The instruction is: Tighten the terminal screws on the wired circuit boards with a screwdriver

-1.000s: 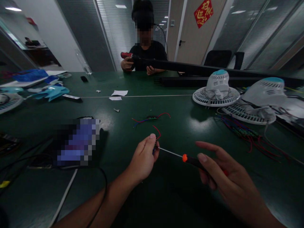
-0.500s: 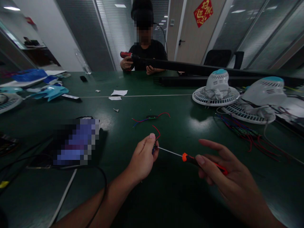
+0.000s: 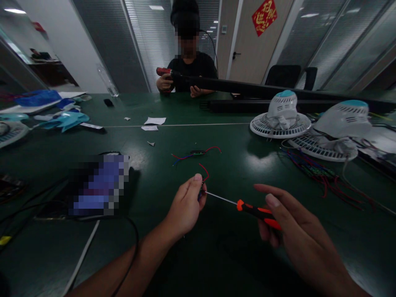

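Note:
Between thumb and fingers, my left hand (image 3: 187, 204) pinches a small circuit board (image 3: 201, 189) with a red wire curling up from it. Most of that board is covered by the fingers. A screwdriver (image 3: 258, 212) with an orange and black handle points left, its thin shaft reaching the board; the exact contact of the tip is hidden. My right hand (image 3: 292, 222) is closed around the rear of the handle, thumb on top and index finger stretched out. Just beyond my left hand lies another small board (image 3: 198, 152) with red and blue wires.
White fan-like housings (image 3: 283, 115) and a bundle of wired boards (image 3: 318, 169) lie on the right. A screen device (image 3: 99, 185) with black cables sits at left. Across the table a person (image 3: 193, 68) holds a red tool and a long black bar (image 3: 241, 86).
My right thumb has shifted back along the screwdriver handle, and the handle looks turned, showing more orange. My left hand and the board stay in place.

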{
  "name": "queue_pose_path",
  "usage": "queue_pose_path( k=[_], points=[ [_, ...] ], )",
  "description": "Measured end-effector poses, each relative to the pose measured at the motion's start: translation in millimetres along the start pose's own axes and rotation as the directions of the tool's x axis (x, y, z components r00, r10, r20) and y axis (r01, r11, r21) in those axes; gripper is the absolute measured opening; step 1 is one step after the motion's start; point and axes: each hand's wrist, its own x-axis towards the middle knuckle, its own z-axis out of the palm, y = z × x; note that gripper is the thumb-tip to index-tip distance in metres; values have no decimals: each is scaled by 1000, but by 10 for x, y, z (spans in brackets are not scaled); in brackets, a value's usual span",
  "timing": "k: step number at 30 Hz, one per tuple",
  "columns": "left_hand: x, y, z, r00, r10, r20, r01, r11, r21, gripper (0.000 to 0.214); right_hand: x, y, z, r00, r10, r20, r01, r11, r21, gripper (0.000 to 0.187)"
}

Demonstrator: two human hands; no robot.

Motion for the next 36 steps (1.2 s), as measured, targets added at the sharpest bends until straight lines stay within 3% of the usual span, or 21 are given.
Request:
queue_pose_path(
  k=[7, 20, 30, 36],
  points=[
    [-4, -1, -2, 1000, -10, 14, 10, 1000, -19, 38, 25, 8, -5, 995, -102, 12, 103, 994, -45, 44],
    [8, -7, -10, 999, -20, 24, 21, 1000, -17, 37, 19, -29, -14, 994, -103, -21, 100, 990, -99, 48],
    [19, -39, -4, 1000, 16, 18, -16, 1000, -4, 38, 22, 6, 10, 996, 72, 48, -69, 996, -53, 62],
    [14, -12, -9, 999, 14, 37, -15, 1000, 21, 38, 30, 10, -5, 996, -76, 46, 80, 993, -92, 51]
  ],
)
